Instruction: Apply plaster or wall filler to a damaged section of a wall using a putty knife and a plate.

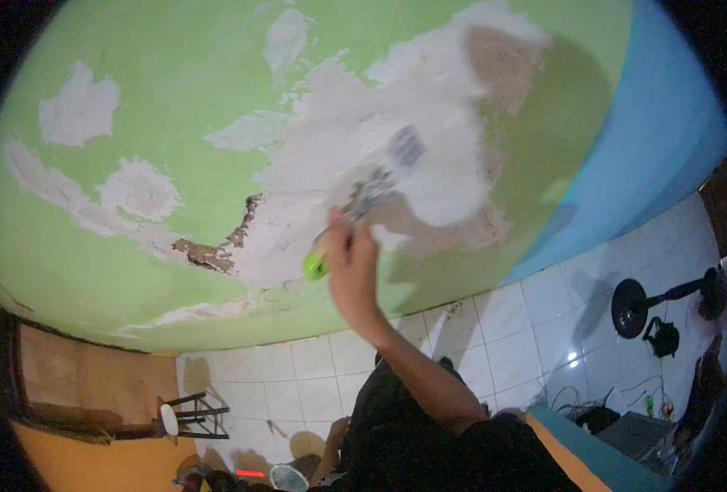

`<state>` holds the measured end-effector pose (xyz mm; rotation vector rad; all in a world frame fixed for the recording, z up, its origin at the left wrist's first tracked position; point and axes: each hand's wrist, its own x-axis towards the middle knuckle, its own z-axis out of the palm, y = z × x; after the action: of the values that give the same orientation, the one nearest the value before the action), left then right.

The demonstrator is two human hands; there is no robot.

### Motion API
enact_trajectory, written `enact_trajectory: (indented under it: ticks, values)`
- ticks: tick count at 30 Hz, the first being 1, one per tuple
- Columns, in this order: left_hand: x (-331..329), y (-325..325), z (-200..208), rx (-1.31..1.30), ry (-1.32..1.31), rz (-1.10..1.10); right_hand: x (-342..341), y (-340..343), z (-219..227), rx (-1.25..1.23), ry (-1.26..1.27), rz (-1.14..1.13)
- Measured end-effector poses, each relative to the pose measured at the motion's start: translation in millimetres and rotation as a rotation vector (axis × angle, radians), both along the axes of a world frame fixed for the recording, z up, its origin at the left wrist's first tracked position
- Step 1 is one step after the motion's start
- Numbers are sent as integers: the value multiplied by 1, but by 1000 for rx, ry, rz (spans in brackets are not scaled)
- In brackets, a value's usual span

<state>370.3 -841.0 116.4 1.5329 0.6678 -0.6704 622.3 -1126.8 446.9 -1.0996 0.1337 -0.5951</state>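
My right hand (351,258) is closed round a putty knife (372,193), its green handle end sticking out below my fingers. The knife's blade, blurred by motion, is over a broad patch of whitish filler (322,139) on the green wall (191,49); I cannot tell whether it touches. My left hand (338,433) is low beside my dark-clothed leg, its fingers too hidden to read. Left of the knife, a ragged broken edge (212,256) shows brown crumbly material under the paint.
White floor tiles (507,324) run along the wall's foot. A stool (191,416) stands near a brown door (93,381) at left. At right are a black stand fan (634,307), cables and a dark box (636,435). A round pale container (288,477) is at the lower edge.
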Motion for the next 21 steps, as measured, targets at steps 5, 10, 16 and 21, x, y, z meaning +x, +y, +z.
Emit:
enact_trajectory:
  ticks: [5,10,16,21]
  values:
    - [-24,34,12,38,27,-2,-34,60,-22,-44,64,296]
    - [-36,66,8,17,32,-45,-24,28,-2,99,-57,8]
    - [-68,101,-29,72,24,-26,-18,61,-11,-64,-38,149]
    - [-68,100,1,74,-69,-169,-84,134,-60,-115,42,414]
